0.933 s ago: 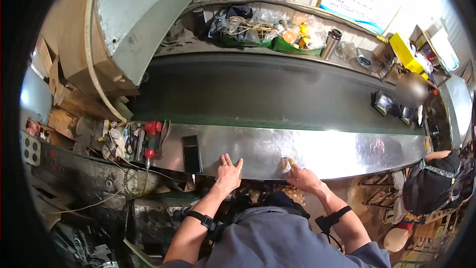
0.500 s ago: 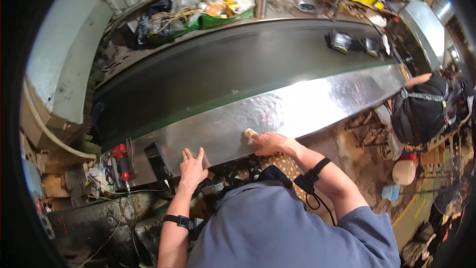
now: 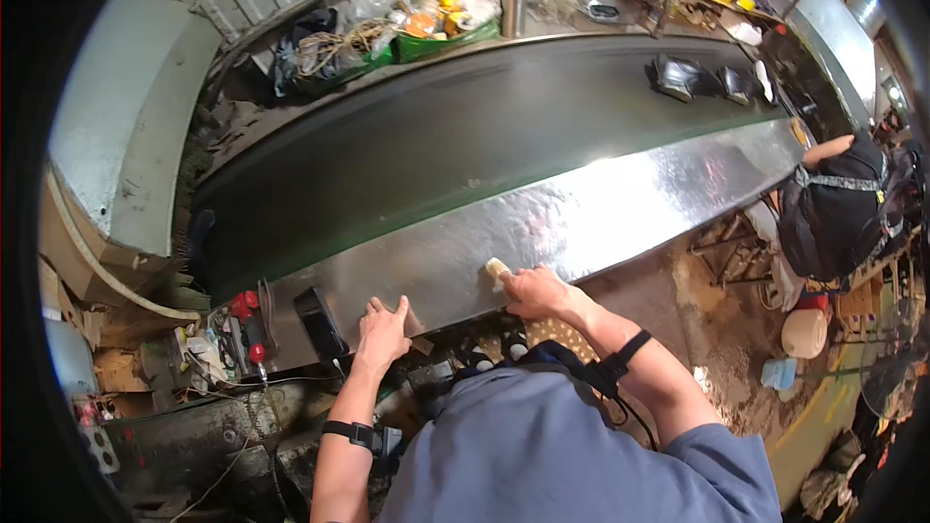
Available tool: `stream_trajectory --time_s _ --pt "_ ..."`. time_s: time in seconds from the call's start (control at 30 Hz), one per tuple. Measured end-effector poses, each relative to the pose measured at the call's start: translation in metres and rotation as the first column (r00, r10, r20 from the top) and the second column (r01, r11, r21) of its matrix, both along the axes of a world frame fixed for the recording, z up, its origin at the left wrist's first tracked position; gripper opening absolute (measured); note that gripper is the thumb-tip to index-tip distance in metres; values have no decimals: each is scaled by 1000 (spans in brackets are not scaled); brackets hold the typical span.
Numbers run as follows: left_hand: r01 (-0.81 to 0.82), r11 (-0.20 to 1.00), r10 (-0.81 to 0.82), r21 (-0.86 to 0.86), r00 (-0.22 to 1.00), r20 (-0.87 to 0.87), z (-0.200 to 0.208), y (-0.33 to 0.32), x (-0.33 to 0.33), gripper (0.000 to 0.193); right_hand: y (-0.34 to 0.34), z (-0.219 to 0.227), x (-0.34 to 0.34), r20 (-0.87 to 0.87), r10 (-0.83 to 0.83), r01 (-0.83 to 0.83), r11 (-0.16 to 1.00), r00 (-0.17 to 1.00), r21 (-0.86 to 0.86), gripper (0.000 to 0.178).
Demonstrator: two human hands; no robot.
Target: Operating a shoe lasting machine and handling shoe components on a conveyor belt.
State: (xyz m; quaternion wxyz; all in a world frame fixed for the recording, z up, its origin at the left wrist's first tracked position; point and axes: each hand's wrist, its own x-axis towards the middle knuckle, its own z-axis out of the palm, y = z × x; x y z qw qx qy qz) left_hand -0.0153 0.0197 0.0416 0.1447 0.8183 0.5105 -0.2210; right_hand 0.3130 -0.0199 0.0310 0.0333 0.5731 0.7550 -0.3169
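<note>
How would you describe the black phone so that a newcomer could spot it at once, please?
Find the long, shiny metal ledge along the near side of the dark belt. Toward its left end, the phone lies between the person's left hand and a red-and-black tool. Unlike that bulky tool, it is a flat, dark rectangle.

Along the metal ledge (image 3: 436,257), room is left between the right hand (image 3: 538,291) and the ledge's right end, which is crowded by a co-worker's arm (image 3: 829,151). The ledge's left end is obstructed by a phone (image 3: 320,324) and red power tool (image 3: 249,324). Beyond the ledge, passage is blocked rightward by glossy black objects (image 3: 676,76).
</note>
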Motion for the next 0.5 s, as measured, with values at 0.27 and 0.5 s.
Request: stream_trajectory --time_s 0.27,0.5 --pt "111 992 -115 53 990 87 -14 15 -13 85 -9 -7 -3 -9 -32 32 998 999 62 52" --pt "130 991 -131 36 990 57 -11 23 -10 84 -15 -12 1 -81 -62 70 992 995 101 47"
